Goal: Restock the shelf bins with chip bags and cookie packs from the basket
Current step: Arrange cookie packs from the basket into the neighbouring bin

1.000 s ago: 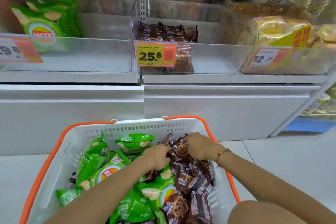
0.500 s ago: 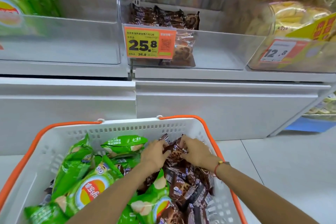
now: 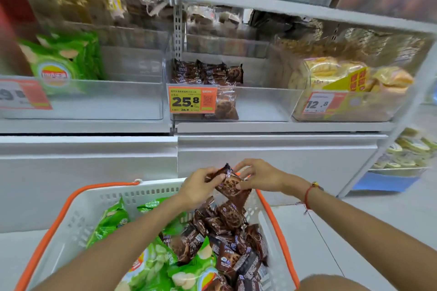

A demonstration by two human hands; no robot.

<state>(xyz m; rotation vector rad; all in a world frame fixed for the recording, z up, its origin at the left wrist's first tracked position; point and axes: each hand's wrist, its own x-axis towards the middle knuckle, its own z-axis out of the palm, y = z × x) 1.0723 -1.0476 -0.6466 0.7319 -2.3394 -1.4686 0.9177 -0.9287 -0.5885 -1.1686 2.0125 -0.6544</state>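
Left shelf bin (image 3: 94, 101): clear plastic, held green chip bags (image 3: 63, 64) standing at its left end; an orange price tag (image 3: 23, 97) was fixed to its front, print blurred.

Basket (image 3: 78, 210): white with orange rim, sat below the shelf. Green chip bags (image 3: 111, 220) filled its left half, brown cookie packs (image 3: 227, 238) its right half.

Left hand (image 3: 198, 186): raised above the basket's far rim, fingers pinching the left edge of one brown cookie pack (image 3: 230, 184).

Held cookie pack: lifted clear of the pile, tilted, between both hands, in front of the white shelf base.

Right hand (image 3: 257, 176): fingers curled on the same pack's right edge; a red cord bracelet (image 3: 308, 192) circled the wrist.

Middle shelf bin (image 3: 260, 104): clear, held a small stack of brown cookie packs (image 3: 210, 73) at its left; tag reading 25.8 (image 3: 192, 99) on its front.

Right shelf bin (image 3: 343, 111): clear, held yellow packaged goods (image 3: 331, 71); tag reading 12.8 (image 3: 318, 103) on its front.
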